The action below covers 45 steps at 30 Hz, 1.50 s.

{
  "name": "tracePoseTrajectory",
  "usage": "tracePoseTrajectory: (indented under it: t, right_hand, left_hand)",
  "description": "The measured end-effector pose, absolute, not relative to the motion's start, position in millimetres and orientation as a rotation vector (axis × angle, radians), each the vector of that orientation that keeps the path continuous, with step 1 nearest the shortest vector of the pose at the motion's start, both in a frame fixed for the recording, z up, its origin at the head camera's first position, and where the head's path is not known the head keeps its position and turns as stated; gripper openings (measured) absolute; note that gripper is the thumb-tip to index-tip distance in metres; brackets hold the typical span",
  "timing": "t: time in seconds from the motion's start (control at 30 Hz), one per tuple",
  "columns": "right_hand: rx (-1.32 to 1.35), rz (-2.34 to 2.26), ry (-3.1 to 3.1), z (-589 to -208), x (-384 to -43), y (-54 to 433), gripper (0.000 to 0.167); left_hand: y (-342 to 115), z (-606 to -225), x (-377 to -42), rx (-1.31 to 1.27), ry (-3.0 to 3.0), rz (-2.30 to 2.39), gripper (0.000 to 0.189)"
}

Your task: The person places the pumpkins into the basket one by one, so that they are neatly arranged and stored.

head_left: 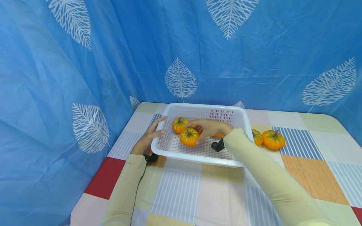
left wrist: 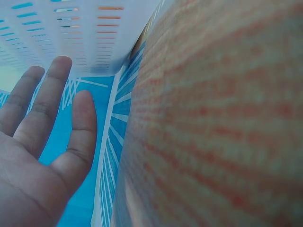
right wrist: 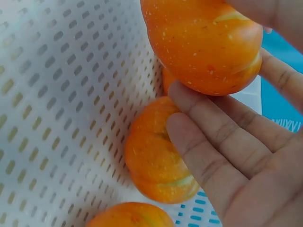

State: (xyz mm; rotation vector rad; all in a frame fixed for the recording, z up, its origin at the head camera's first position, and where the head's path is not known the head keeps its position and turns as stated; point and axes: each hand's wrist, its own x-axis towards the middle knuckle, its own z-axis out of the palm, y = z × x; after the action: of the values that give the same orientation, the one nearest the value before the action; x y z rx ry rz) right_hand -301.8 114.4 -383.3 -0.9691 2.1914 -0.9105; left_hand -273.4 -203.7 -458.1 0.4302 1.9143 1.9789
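Perhaps a home corner: blue leaf-print curtain [head_left: 254, 78], patchwork tablecloth [head_left: 178, 191].

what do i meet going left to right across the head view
Left hand, leftmost pumpkin in the white basket, right hand with the held pumpkin, partly hidden pumpkin outside the basket, rightmost pumpkin.

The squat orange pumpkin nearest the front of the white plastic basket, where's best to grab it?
Probably by its bulging sides, coming from above: the squat orange pumpkin has its stem pointing up, and the walls of the white plastic basket surround it.
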Motion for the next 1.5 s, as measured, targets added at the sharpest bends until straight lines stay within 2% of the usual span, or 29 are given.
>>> tracePoseTrajectory:
  t: [1.5]
  right_hand:
    - [-0.883, -0.638, 2.343, -394.3, -299.7, 59.8, 0.077]
  left_hand:
    - [-204.7, -457.6, -272.1, 0.527, 1.915, 1.989, 0.082]
